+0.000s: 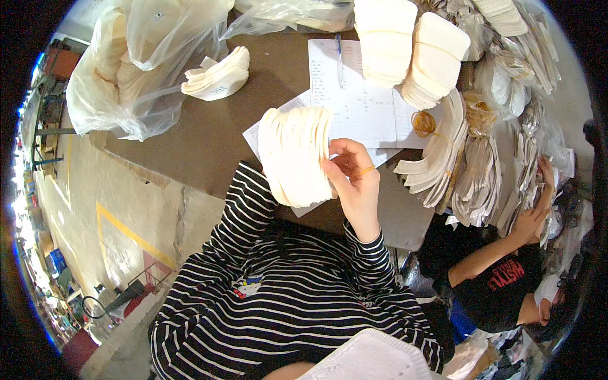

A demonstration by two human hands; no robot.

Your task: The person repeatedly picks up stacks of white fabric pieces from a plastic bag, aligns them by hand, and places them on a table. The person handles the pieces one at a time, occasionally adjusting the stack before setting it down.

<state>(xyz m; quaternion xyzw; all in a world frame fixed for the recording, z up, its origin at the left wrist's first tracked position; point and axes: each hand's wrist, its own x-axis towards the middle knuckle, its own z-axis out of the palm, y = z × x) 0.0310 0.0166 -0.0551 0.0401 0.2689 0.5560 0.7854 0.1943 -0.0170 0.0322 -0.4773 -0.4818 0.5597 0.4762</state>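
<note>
A thick stack of cream fabric-like pads (294,158) stands on edge in front of me, above the table's near side. My left sleeve (244,196) reaches up behind it; the stack hides that hand and its fingers. At the stack's right edge is my right hand (358,187), its thumb and bent fingers closed against the pads. A thin yellow rubber band (363,171) shows across the right fingers. Beneath the stack lie loose white paper sheets (252,136) and an open notebook (370,120) with handwriting, a blue pen (340,60) resting on it.
Banded cream stacks (387,41) stand beyond the notebook. A smaller pad bundle (218,75) lies by clear plastic bags (142,69) at the left. Rubber bands (423,123) and greyish strip bundles (478,171) fill the right, where another person's arm (487,256) reaches in.
</note>
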